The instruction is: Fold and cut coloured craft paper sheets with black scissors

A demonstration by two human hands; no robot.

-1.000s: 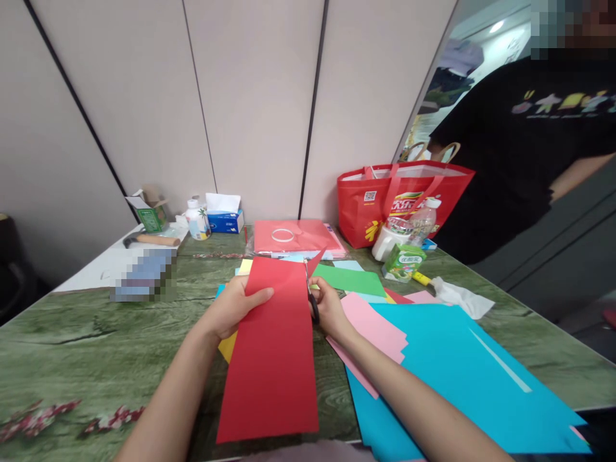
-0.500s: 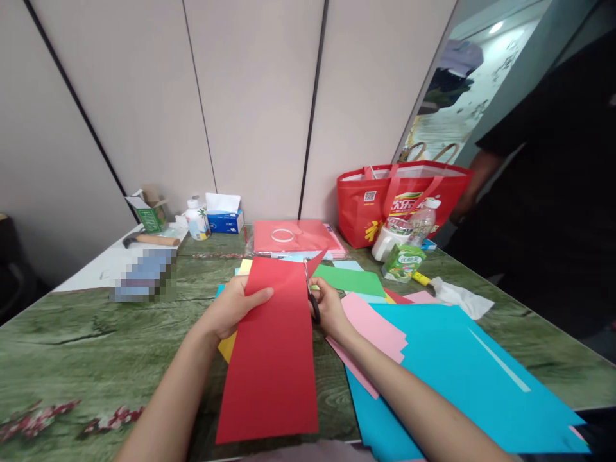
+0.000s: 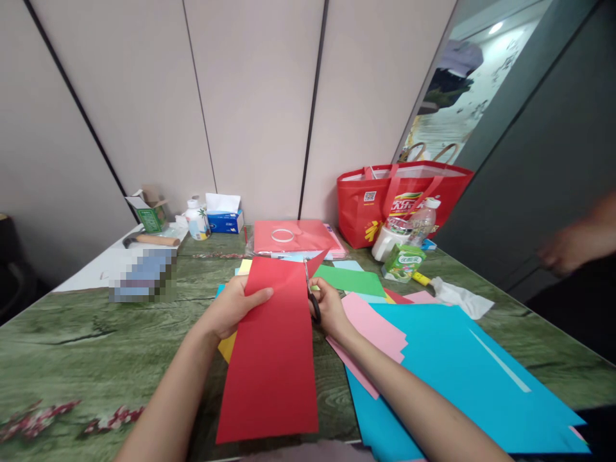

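Note:
A long red sheet of paper [image 3: 276, 366] is held up above the table, its near end toward me. My left hand [image 3: 235, 305] grips its left edge, thumb on top and fingers underneath. My right hand [image 3: 330, 308] is closed on a pair of scissors [image 3: 315, 308] with black handles. The blades meet the sheet's upper right edge, where a cut corner flap [image 3: 318, 258] sticks up to the right. Beneath and behind the red sheet lie a green sheet [image 3: 349, 280] and a yellow one [image 3: 227, 348]; pink sheets [image 3: 368, 330] lie under my right forearm.
Large blue sheets [image 3: 443, 366] cover the right of the table. Behind stand a red bag [image 3: 360, 208], a green box [image 3: 405, 262], a bottle [image 3: 423, 221] and a tissue box [image 3: 225, 222]. At left lie a hammer [image 3: 154, 239] and a blurred-out rectangle [image 3: 144, 276]. Another person's hand [image 3: 577, 250] shows at far right.
The person in dark clothing has moved off to the right, leaving a blurred arm in view. My hands, the scissors and the red sheet look almost unchanged.

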